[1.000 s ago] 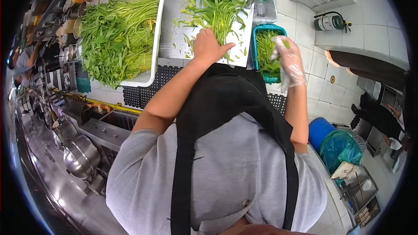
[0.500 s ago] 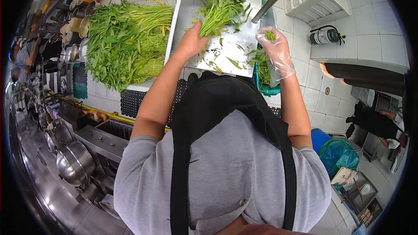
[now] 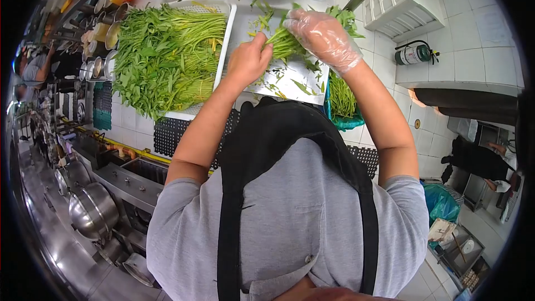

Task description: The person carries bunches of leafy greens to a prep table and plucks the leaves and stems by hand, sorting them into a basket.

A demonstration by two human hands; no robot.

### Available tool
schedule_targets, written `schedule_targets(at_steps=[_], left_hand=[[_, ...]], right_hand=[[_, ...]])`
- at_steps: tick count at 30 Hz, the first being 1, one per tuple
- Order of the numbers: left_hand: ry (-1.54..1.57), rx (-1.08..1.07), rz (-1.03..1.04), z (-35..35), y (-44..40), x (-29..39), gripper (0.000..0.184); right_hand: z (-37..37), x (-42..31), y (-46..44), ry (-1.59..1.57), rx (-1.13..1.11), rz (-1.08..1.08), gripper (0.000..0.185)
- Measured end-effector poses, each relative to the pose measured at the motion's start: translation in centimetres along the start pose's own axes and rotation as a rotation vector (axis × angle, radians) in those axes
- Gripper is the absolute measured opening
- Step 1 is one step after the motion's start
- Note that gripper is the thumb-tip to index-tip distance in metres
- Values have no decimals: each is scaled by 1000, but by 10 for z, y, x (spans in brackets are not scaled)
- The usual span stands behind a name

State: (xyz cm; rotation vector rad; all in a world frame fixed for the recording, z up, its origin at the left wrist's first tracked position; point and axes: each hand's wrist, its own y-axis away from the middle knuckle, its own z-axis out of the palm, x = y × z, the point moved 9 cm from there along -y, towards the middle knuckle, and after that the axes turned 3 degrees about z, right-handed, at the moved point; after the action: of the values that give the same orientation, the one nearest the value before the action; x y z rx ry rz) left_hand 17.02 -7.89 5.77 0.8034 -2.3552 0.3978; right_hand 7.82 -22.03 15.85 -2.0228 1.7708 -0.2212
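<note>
Looks like a two-handed sorting step to me: left hand (image 3: 248, 62) has thumb and fingers closed on the stem end of a bunch of greens (image 3: 282, 42), gloved right hand (image 3: 322, 36) curls over the leafier part, can't tell how tightly. The bunch is between them, over a shiny tray (image 3: 295, 82). Next move calls for a steady left pinch, imo. Only label I spot is on the fire extinguisher (image 3: 413, 54), well right of the grip, unreadable.
</note>
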Motion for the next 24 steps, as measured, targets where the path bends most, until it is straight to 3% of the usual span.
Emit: schedule_targets(at_steps=[5,11,13,14,16,17,20,22,24], left_hand=[[-7,70,99,-3,3,13,30],[-40,77,129,5,6,14,33],[-31,81,96,7,7,9,34],[-32,85,98,8,7,7,34],[7,136,47,4,12,-6,33],[6,130,47,3,15,-8,33],[171,120,-74,0,15,-31,29],[310,162,-85,6,12,-49,25],[374,154,-91,13,8,-56,24]], right_hand=[[33,1,-1,127,-156,-104,15],[30,-9,11,167,39,-210,7],[33,40,11,178,35,264,12],[37,48,13,181,39,261,12],[18,87,38,-112,354,474,19],[24,106,48,-399,305,639,25],[-10,103,66,-591,473,702,21],[-22,86,67,-513,461,745,22],[-33,49,54,-372,579,511,28]])
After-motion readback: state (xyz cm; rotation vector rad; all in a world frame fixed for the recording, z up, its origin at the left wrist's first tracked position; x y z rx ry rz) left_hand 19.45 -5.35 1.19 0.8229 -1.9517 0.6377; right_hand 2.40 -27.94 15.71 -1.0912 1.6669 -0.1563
